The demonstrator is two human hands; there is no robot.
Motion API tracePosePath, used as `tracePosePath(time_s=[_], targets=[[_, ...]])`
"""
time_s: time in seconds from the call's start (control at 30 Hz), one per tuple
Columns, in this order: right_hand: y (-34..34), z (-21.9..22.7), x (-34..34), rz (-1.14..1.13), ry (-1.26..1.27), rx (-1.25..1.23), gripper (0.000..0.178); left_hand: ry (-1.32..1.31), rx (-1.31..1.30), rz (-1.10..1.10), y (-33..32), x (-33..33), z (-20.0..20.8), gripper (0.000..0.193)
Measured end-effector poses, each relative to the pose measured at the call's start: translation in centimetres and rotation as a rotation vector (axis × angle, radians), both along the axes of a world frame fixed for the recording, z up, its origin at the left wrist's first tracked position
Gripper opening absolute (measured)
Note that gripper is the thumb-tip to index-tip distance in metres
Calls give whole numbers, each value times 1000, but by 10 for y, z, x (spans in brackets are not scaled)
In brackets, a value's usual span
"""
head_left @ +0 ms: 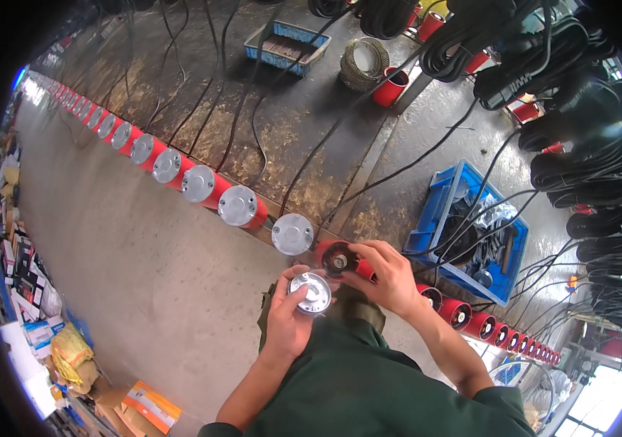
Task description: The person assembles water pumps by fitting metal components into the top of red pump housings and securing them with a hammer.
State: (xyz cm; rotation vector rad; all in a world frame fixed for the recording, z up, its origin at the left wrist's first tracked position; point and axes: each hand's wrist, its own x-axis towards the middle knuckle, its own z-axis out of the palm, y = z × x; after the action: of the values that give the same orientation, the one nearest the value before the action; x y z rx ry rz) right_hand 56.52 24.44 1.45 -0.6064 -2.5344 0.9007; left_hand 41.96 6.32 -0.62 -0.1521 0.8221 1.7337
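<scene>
Between the thumb and fingers of my left hand [288,320] is a round silver metal end cap [314,294], its face turned up. Just to the right, my right hand [389,280] has its thumb and fingers around the rim of a red cylindrical housing [323,250]. The housing's end is uncovered and shows a dark inside with a round metal centre. Close by on the left stands a housing with a silver cap [292,234] over its end. The cap in my left hand is apart from the housing, a little nearer to me.
A row of capped red housings [238,205] runs off to the far left. Uncapped ones [459,315] continue to the right. Black cables [334,131] cross the worn bench [201,95]. A blue crate [504,288] holds metal parts. Coiled cables [580,124] line the right side.
</scene>
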Motion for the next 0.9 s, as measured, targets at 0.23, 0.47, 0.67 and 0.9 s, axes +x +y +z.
tracePosePath(time_s=[0.23,0.47,0.67,0.9], targets=[[-11,-5,-4,-7,-99,119,45,-30,-40,0,1,11,2,35],[4,-36,-9,76,-122,195,44,2,-64,38,-6,10,-1,35],[8,-33,-7,70,-97,159,44,-43,-48,106,-10,7,-3,37],[9,-34,-10,78,-100,127,39,-45,-46,116,-11,7,-3,37]])
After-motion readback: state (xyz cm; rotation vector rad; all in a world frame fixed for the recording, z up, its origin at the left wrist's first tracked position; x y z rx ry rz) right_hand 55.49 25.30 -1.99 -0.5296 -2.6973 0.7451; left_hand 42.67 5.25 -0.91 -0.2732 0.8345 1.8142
